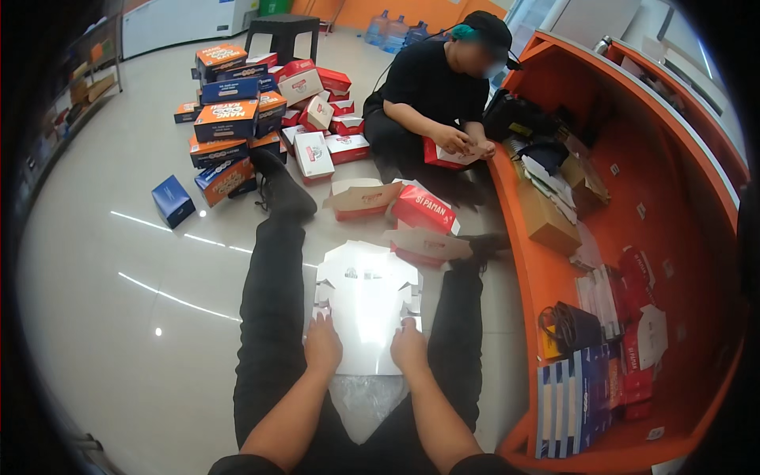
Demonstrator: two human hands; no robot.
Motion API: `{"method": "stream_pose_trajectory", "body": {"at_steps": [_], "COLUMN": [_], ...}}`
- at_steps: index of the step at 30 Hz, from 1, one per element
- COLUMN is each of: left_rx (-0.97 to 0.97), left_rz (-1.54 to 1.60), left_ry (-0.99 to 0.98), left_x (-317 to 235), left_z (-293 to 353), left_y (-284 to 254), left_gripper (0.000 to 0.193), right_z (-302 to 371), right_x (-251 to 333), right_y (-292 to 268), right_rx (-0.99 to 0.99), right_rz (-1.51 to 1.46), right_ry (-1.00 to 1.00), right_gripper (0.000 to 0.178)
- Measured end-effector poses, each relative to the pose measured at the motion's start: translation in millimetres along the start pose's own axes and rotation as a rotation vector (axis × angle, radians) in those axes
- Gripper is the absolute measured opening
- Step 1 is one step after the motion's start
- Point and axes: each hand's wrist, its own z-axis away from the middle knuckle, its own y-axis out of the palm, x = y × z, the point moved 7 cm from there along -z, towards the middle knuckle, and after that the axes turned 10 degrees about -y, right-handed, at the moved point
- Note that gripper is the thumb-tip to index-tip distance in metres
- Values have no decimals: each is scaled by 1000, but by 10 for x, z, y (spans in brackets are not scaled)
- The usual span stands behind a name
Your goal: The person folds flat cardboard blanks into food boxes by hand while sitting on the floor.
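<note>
- Head view: a flat white cardboard box blank [366, 313] lies between the person's black-trousered legs [271, 317], crinkled clear plastic [366, 402] at its near edge.
- Left hand [323, 346]: fingers curled nearly closed, gripping the blank's left side.
- Right hand [409, 347]: likewise curled, gripping the right side.
- Ahead: a co-worker in black [427, 99] holds a red cardboard box [445, 156].

Co-worker's face [491, 57] blurred, freezer [186, 19] cut off above, print [351, 273] on flat carton [366, 317] (grey) too small to read
</note>
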Motion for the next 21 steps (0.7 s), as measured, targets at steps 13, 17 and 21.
{"method": "stream_pose_trajectory", "body": {"at_steps": [13,17,21], "left_rx": [38,131,157], "left_rz": [-449,-349,-395], "left_ry": [140,124,144], "left_x": [-313,-385,-252], "left_z": [410,436,415], "left_y": [228,316,448], "left_gripper": [66,83,88], "right_z": [-19,-6,56], "right_x": [-11,-43,39], "right_y": [788,821,688], "right_rx": [205,215,200], "right_rz": [173,230,139], "right_ry": [-94,-85,-54], "right_gripper": [73,88,91]}}
